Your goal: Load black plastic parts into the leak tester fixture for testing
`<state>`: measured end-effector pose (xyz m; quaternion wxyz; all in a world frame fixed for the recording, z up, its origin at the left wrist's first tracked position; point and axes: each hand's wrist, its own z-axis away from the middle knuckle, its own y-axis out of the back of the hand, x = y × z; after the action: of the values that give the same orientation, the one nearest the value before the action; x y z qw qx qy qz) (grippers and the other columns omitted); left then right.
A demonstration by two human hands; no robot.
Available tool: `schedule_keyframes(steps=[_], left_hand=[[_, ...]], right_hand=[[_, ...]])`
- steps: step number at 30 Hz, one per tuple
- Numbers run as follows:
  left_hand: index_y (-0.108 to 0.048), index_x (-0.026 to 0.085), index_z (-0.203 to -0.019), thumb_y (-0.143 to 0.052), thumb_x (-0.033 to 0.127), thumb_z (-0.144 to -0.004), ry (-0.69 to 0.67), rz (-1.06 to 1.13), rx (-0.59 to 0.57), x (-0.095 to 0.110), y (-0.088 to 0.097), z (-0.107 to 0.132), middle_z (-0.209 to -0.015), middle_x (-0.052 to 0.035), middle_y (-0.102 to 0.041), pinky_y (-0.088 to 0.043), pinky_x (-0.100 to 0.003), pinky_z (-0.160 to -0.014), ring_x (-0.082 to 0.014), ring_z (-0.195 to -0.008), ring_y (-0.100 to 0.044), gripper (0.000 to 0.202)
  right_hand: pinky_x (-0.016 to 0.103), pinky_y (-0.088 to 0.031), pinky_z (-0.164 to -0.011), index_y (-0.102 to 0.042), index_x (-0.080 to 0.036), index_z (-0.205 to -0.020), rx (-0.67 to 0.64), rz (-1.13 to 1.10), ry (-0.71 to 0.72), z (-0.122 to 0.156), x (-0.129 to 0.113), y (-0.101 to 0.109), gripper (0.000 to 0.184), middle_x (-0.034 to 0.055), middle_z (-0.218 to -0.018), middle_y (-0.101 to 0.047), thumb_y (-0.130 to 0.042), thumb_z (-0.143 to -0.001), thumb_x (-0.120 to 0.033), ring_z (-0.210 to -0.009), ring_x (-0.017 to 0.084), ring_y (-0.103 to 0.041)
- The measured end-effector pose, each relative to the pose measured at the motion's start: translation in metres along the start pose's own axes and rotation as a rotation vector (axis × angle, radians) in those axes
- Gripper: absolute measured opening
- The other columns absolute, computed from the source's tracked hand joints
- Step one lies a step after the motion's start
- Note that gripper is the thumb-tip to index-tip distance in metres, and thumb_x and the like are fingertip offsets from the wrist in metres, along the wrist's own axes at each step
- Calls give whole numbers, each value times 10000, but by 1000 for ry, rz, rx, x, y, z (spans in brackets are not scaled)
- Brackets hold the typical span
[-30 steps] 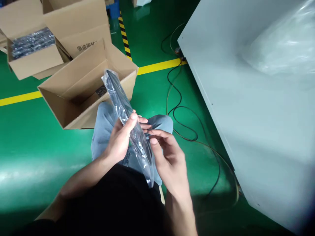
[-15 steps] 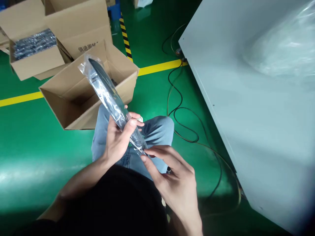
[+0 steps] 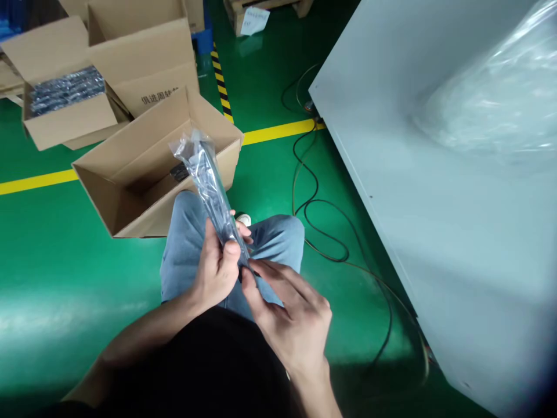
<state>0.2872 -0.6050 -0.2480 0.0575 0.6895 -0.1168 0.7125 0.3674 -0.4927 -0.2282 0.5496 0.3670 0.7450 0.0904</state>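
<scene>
Holding the bagged part (image 3: 209, 180) above the lap, we have it tilted. Its top end shows against the open carton (image 3: 108, 203) and its bottom end sits between both hands. The left hand (image 3: 217, 270) has its grip closed round the lower stretch of the bag. The right hand (image 3: 291, 316) has thumb and fingertips pinched together on the film at the very bottom.

In our judgement, the work on that end goes best when the left grip carries the weight and the right works only the loose film. A light pinch there should spare the thin plastic from tearing and stop the dark piece inside from sliding.

Outward, the carton's rim lies just beyond the knees. A second carton (image 3: 65, 119), filled with similar bags, sits farther off to the left. To the right, the edge of the grey bench (image 3: 435, 203) runs close by, and a black cable (image 3: 322, 203) loops over the floor between. Free room lies mostly to the left, over green floor.
</scene>
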Motion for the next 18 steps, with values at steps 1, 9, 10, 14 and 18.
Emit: schedule_keyframes(steps=[1, 9, 10, 14, 18], left_hand=[[-578, 229, -1155, -487, 810, -961, -7, -14, -1, -3, 1, 1, -1133, -106, -731, -633, -382, -872, -209, -893, -715, 619], [-569, 231, -1163, -537, 684, -1014, -37, -91, 11, -15, 3, 5, -1104, -93, -715, -572, -401, -934, -235, -986, -689, 479], [-577, 233, -1151, -543, 671, -1017, -32, -81, 15, -15, 2, 4, -1092, -87, -717, -576, -396, -938, -234, -993, -692, 460], [-578, 241, -1173, -537, 752, -978, 59, 72, 85, -8, 0, -4, -1071, -74, -714, -644, -354, -782, -215, -909, -713, 548], [-565, 262, -1264, -495, 863, -921, 102, 217, 252, 3, 2, -18, -1031, -47, -704, -661, -345, -707, -195, -848, -712, 695]], right_hand=[[342, -675, -823, -801, -260, -1143, 2, 13, 26, 0, 2, 0, 166, 34, -999, -806, -762, -993, -198, -860, 219, -785], [295, -664, -756, -789, -235, -1138, 40, 148, 136, 3, 13, -2, 184, 35, -939, -809, -720, -996, -140, -780, 206, -787], [302, -666, -767, -792, -241, -1146, 33, 123, 115, 3, 14, -2, 186, 36, -945, -809, -720, -999, -151, -783, 209, -787], [347, -669, -811, -804, -266, -1144, 46, -6, 0, 6, 16, 0, 165, 40, -974, -802, -749, -993, -228, -822, 227, -781], [380, -650, -778, -788, -271, -1108, 69, -56, -40, 14, 13, 3, 168, 49, -956, -778, -834, -949, -298, -837, 248, -751]])
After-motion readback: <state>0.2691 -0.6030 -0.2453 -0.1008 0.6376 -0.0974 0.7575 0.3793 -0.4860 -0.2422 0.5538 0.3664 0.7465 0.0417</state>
